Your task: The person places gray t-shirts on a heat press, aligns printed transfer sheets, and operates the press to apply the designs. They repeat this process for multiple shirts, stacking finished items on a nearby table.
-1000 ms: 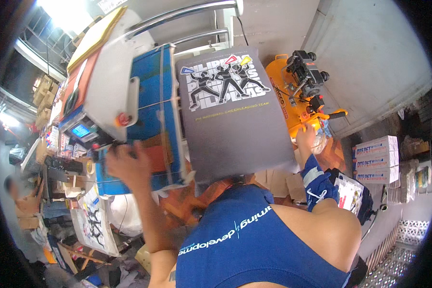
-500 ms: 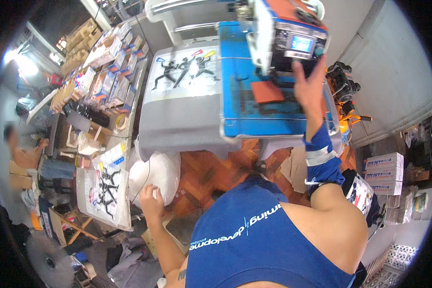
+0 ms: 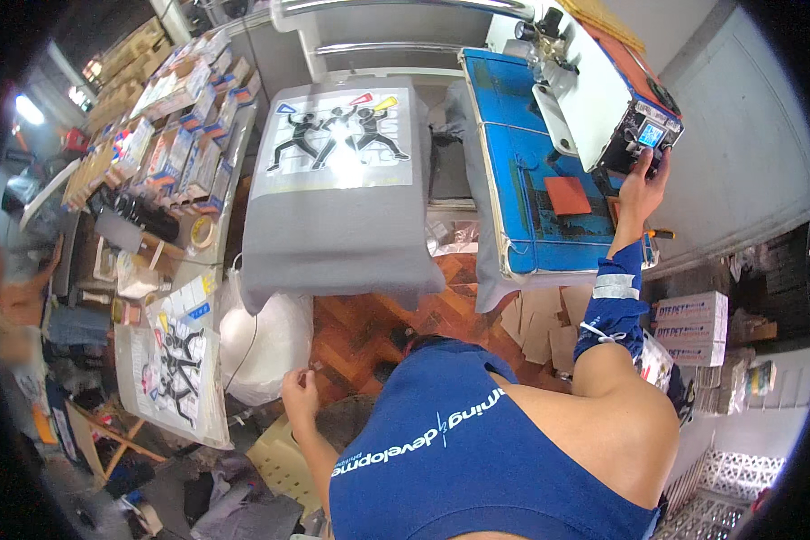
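Note:
My right hand (image 3: 641, 191) presses against the lower front of the control box (image 3: 650, 137) of a heat press, its fingers apart beside the small lit screen. The white press head (image 3: 585, 81) stands swung to the right over a blue board (image 3: 522, 216), on which an orange-red square pad (image 3: 568, 195) lies. My left hand (image 3: 300, 392) hangs low over the floor, fingers curled; whether anything small is in them is hidden. Ahead, a grey cloth (image 3: 333, 238) covers a platen, and a clear film (image 3: 337, 135) printed with three black figures lies flat on it.
At left, a table holds stacked boxes (image 3: 166, 148), a tape roll (image 3: 202, 231) and another printed film (image 3: 173, 373). A white plastic-wrapped bundle (image 3: 261, 346) stands under the grey platen. White cartons (image 3: 690, 328) are piled at right. Another person's arm (image 3: 27, 292) shows blurred at far left.
The press head has swung to the right, with my right hand against its control box, uncovering more of the blue board. My left hand has dropped slightly, its fingers more curled.

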### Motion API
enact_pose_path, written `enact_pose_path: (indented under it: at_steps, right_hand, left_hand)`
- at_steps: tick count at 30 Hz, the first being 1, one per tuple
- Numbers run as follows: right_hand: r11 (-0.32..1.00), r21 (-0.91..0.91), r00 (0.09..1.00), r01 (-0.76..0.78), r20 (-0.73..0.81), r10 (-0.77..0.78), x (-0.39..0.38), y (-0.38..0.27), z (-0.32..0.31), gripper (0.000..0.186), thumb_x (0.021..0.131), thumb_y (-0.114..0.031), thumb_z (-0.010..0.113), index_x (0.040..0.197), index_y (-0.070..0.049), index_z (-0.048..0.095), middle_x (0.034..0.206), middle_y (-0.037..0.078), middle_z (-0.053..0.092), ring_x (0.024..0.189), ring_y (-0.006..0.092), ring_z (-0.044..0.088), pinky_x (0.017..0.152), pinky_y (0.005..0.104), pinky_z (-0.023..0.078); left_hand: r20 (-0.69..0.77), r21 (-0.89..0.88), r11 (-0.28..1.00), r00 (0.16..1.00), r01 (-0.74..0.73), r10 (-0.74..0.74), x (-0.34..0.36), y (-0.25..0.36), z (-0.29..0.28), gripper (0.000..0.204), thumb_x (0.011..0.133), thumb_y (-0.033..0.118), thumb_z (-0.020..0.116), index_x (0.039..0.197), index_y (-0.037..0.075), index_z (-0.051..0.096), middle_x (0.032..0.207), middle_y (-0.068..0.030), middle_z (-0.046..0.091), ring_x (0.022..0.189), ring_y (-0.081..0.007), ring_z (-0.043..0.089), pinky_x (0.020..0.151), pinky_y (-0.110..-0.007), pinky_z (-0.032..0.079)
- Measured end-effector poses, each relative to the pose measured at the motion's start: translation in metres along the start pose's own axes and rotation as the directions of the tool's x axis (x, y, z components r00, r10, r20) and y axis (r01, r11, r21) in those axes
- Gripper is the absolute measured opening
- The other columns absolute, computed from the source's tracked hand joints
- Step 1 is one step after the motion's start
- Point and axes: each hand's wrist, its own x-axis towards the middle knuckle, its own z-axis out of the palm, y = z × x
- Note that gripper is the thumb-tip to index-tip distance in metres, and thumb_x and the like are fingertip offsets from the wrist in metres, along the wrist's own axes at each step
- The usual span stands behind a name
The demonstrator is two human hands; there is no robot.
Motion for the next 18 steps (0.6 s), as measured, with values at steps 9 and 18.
enact_pose_path:
  at_steps: [9, 18]
  right_hand:
    - [0.869, 0.494, 0.998, 0.039, -0.065, -0.008, 0.008, 0.04, 0.019, 0.051, 0.102, -0.029, 0.06, 0.144, -0.003, 0.051, 0.133, 0.013, 0.061, 0.115, 0.0202, 0.059, 0.097, 0.0318, 0.046]
    - [0.906, -0.12, 0.914, 0.405, 0.023, -0.405, -0.034, -0.015, -0.018, 0.038, 0.096, -0.016, 0.064, 0.129, 0.001, 0.061, 0.138, 0.023, 0.053, 0.131, 0.0345, 0.046, 0.11, 0.0493, 0.036]
  left_hand:
    - [0.191, -0.941, 0.151, 0.842, 0.303, -0.505, 0.185, -0.04, 0.021, 0.078, 0.096, 0.056, 0.057, 0.15, 0.005, 0.032, 0.147, -0.0193, 0.043, 0.127, -0.0393, 0.05, 0.106, -0.058, 0.039]
    - [0.046, -0.982, -0.18, 0.838, -0.063, -0.544, 0.266, -0.037, -0.002, 0.066, 0.093, 0.047, 0.066, 0.138, 0.0, 0.053, 0.137, -0.0165, 0.059, 0.125, -0.0349, 0.057, 0.11, -0.053, 0.041]
